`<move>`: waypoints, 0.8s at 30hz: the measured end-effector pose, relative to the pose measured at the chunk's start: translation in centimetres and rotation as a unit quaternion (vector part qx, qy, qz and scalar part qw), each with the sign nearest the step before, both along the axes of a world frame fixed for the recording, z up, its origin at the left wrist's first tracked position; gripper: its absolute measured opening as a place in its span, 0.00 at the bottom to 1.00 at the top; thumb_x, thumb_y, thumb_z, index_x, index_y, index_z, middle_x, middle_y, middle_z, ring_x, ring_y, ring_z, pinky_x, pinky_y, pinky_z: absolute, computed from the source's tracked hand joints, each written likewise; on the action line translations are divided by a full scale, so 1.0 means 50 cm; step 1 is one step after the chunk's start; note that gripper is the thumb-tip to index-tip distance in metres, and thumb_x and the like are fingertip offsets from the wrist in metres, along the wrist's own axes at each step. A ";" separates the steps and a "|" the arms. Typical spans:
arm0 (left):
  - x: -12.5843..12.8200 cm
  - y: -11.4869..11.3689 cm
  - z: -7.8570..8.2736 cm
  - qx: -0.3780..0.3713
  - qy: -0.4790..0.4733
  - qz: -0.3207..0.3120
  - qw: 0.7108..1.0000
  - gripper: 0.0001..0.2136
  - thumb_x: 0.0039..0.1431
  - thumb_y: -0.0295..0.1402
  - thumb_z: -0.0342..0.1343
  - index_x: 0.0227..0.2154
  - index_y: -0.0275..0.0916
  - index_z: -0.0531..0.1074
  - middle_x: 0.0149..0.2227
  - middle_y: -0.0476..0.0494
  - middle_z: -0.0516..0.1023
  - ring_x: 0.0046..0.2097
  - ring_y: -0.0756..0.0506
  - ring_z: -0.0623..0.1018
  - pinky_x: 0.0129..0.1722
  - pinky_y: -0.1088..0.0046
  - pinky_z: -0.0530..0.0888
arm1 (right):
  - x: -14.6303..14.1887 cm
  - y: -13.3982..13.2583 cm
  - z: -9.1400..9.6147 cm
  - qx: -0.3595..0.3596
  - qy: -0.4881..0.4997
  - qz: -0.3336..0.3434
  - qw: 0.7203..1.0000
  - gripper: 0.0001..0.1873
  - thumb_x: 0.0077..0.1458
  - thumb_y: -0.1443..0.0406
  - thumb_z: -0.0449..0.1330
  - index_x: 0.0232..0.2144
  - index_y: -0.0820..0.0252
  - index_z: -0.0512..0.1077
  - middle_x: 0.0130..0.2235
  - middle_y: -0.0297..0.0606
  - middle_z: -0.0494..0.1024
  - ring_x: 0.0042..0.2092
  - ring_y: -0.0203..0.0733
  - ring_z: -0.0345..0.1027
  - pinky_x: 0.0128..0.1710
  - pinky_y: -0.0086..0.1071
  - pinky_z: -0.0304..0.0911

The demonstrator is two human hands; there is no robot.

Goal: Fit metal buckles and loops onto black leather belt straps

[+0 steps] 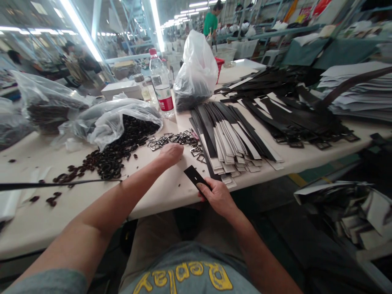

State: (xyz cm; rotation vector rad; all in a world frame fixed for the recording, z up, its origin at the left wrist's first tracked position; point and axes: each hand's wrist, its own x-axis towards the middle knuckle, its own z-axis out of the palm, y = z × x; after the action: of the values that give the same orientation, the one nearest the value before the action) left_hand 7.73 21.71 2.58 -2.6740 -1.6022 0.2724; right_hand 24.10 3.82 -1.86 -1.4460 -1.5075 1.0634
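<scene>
Left hand: palm down, fingers half curled, over the near edge of the white tabletop, just beside a scatter of silver rectangular metal buckles; whether it has hold of one cannot be told.
Right hand: closed, gripping a narrow black leather strap at the tabletop's near edge.
Fanned pile of black straps with white-backed ends: right of the buckles.
Heap of dark brown oval loops: left of the buckles, spilling from a clear plastic bag.
Clear plastic water bottle with red cap: further back, behind the bag.
</scene>
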 end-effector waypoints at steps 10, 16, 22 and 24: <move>-0.042 -0.024 -0.029 0.064 -0.120 0.091 0.987 0.13 0.56 0.29 0.51 0.42 0.38 0.76 0.40 0.36 0.82 0.42 0.38 0.81 0.40 0.65 0.74 | -0.002 -0.002 -0.001 -0.008 0.000 -0.005 1.000 0.16 0.63 0.54 0.56 0.28 0.57 0.70 0.25 0.33 0.78 0.25 0.41 0.73 0.26 0.29 0.61; -0.056 -0.021 -0.033 0.061 -0.180 0.068 0.979 0.11 0.56 0.30 0.53 0.35 0.42 0.81 0.40 0.40 0.82 0.41 0.41 0.80 0.42 0.68 0.74 | -0.004 -0.002 0.005 -0.008 0.000 -0.004 1.000 0.15 0.64 0.56 0.56 0.28 0.56 0.70 0.25 0.32 0.79 0.25 0.40 0.73 0.26 0.29 0.61; -0.092 -0.018 -0.019 0.045 -0.229 0.047 0.971 0.10 0.58 0.30 0.56 0.38 0.42 0.82 0.40 0.42 0.84 0.41 0.42 0.81 0.44 0.70 0.74 | 0.000 -0.003 0.007 -0.015 0.010 -0.002 1.000 0.16 0.65 0.56 0.56 0.28 0.57 0.70 0.25 0.33 0.79 0.25 0.40 0.73 0.26 0.28 0.61; -0.102 -0.030 -0.013 0.069 -0.259 0.052 0.962 0.10 0.60 0.32 0.56 0.39 0.41 0.82 0.41 0.41 0.83 0.42 0.42 0.81 0.45 0.69 0.74 | -0.001 -0.006 0.013 -0.017 0.007 0.003 1.000 0.16 0.65 0.56 0.55 0.28 0.57 0.70 0.26 0.33 0.79 0.25 0.40 0.72 0.26 0.28 0.60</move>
State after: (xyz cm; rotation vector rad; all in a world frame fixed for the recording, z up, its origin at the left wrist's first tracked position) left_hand 2.61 20.20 1.91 -2.6944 -1.7936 -0.5691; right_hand 24.04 3.54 -1.21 -1.4551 -1.4920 1.1047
